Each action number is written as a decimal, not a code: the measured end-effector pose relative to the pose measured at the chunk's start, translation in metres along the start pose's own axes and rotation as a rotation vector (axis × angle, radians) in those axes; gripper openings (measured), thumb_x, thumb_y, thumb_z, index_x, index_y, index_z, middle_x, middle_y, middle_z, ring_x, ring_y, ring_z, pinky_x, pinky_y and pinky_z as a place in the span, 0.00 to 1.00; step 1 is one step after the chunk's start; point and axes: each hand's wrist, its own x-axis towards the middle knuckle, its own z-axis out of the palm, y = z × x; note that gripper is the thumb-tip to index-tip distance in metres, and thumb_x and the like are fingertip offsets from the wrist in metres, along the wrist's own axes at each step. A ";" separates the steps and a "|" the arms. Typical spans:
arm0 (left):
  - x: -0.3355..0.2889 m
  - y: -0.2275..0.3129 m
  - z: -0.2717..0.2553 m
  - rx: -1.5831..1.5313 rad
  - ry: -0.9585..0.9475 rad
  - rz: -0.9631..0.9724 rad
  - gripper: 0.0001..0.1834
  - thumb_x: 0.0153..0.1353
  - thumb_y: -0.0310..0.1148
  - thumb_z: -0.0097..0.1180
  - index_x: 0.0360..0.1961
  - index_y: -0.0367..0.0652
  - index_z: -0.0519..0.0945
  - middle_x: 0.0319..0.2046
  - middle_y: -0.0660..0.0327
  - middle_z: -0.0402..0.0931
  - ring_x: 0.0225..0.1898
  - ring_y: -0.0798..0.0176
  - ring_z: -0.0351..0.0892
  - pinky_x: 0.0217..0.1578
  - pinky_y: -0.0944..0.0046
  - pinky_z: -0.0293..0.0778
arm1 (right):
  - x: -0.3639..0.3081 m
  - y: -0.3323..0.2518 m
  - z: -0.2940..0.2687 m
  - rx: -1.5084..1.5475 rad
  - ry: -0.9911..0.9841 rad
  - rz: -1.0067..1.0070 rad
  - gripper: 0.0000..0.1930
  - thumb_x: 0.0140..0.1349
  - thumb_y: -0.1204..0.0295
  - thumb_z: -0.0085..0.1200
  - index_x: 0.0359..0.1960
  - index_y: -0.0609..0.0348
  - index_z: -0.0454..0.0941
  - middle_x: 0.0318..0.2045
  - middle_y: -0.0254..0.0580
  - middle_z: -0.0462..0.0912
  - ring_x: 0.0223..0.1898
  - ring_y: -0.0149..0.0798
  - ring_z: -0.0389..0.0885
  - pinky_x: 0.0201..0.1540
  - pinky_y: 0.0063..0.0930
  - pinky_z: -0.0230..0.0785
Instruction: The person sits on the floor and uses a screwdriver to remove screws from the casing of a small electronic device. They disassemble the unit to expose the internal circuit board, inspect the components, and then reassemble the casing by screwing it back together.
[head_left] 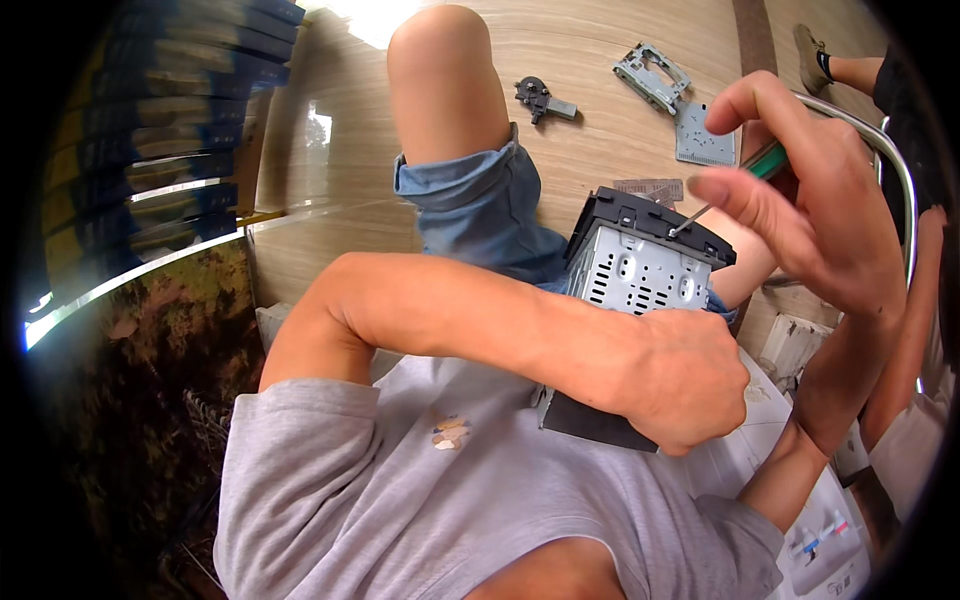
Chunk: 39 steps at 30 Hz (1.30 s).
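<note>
A car stereo with a perforated silver metal case point(640, 272) and a black front frame point(645, 215) rests in my lap, tilted. My left hand point(680, 380) lies across the case with its fingers curled round it, the fingertips hidden. In my right hand point(815, 190) is a screwdriver point(768, 160) with a green handle, held between thumb and fingers. Its thin shaft slants down to the left, and the tip meets the edge of the black frame at what looks like a screw.
On the tiled floor ahead lie a small motor point(545, 102), a metal bracket point(652, 77) and a flat metal plate point(705, 135). Stacked boxes point(190, 110) stand at the left. A curved metal chair rail point(905, 170) and another person's arm point(912, 320) are at the right.
</note>
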 end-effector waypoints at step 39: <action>0.001 0.000 0.002 0.031 0.035 0.002 0.11 0.47 0.38 0.62 0.29 0.44 0.88 0.28 0.53 0.86 0.33 0.48 0.86 0.33 0.50 0.81 | 0.004 0.004 0.004 0.019 0.003 -0.135 0.11 0.53 0.73 0.62 0.36 0.63 0.75 0.22 0.39 0.72 0.20 0.34 0.70 0.23 0.27 0.59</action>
